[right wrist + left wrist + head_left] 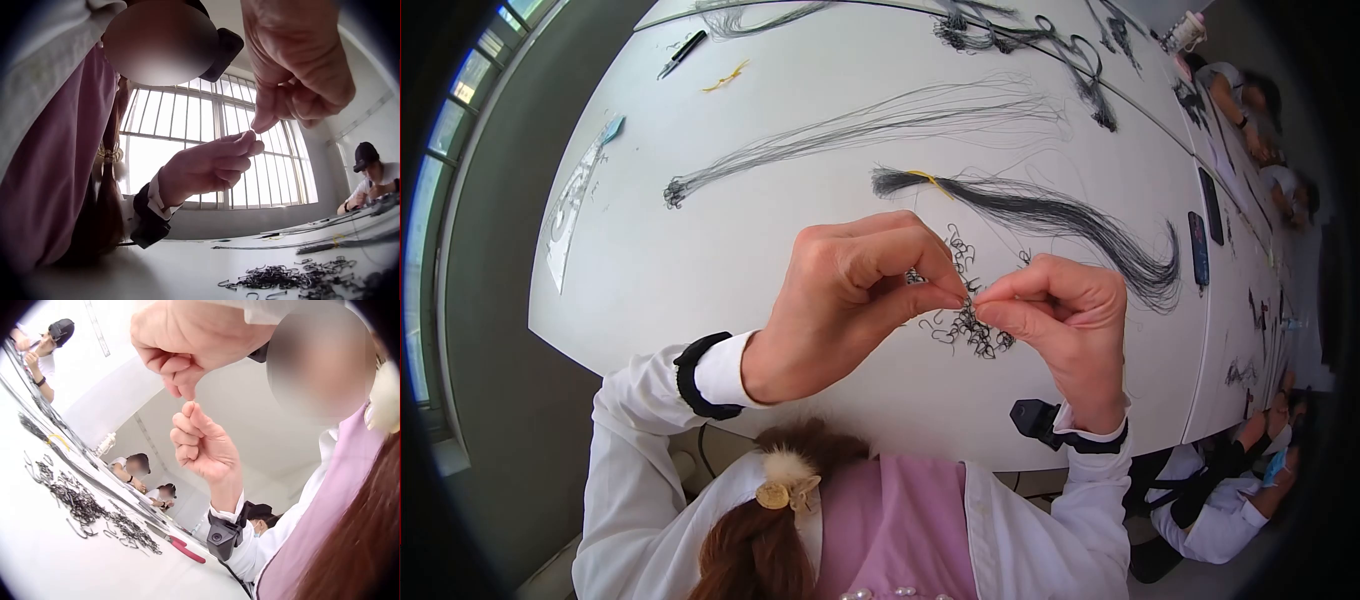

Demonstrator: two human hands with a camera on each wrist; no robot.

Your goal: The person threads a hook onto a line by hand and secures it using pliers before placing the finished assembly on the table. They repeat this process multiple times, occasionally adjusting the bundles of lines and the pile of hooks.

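"Head view: what is largest?"

"A white counter (730, 260), filling most of the frame."

"Next?"

"A dark strand bundle (1040, 207) with a yellow tie (928, 179) at 2 o'clock. Thinner loose strands (800, 146) spread from 10 toward 1 o'clock, knotted at the 10 o'clock end. A clear triangular ruler (572, 220) lies between 9 and 10 o'clock."

"And the hands?"

"Both are raised above the counter. The left hand (855, 300) is near the centre, the right hand (1060, 312) at 3 o'clock. On each, thumb and index fingers are together, clamped on a tiny item (968, 299) where the fingertips meet; it is too small to identify."

"What is below them?"

"A tangled heap of dark hooks (985, 335), between 3 and 4 o'clock, partly hidden by the hands. The left wrist view adds red-handled pliers (182, 549) at 6 o'clock, just beside the hooks."

"Smallest?"

"That tiny item, between both hands' fingertips, just right of centre in the head view."
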